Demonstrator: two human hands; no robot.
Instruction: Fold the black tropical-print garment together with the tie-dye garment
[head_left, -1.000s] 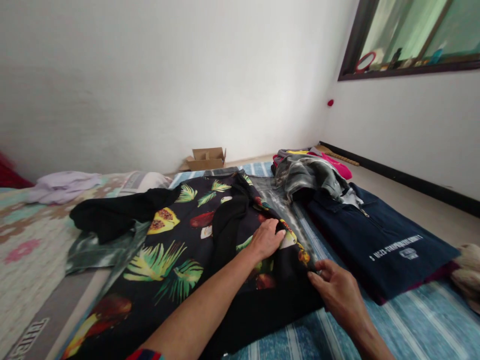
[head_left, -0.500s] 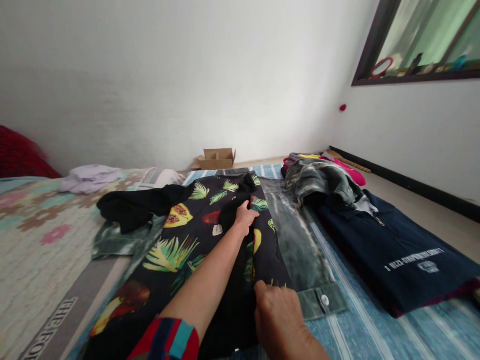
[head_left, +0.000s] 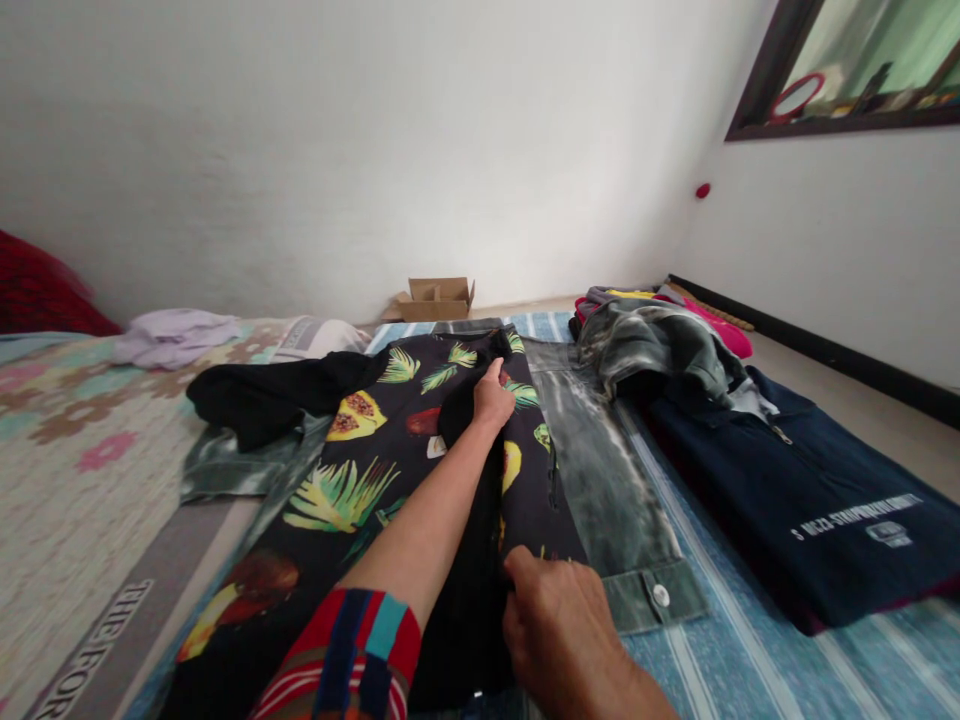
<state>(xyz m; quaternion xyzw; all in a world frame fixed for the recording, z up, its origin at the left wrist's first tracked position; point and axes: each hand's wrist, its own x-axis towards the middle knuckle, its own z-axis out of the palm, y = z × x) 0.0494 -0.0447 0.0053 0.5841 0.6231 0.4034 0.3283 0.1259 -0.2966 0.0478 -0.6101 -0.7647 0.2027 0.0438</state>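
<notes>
the right hand [head_left: 559,615] is curled closed at the near end of a black, fruit-printed top [head_left: 416,440], gripping its edge, with the fingertips tucked out of sight. the left hand [head_left: 493,398] rests farther up the same top, near the collar, its index finger stretched forward; whether it pinches any cloth, i cannot tell. the top lies spread between the arms, with a long strip at its right side apparently turned inward. if the right hand pulls harder than the left holds, that strip could skew or bunch, since the cloth looks thin and slippery (a guess from its drape). beneath it, a grey denim garment [head_left: 592,455] shows at both sides; its loose layers could drag along with the top. at left, a black sleeve [head_left: 262,395] trails outward and could snag or crease. beyond, at right, a folded navy garment [head_left: 840,500] sits near on the blue striped sheet [head_left: 757,635].
</notes>
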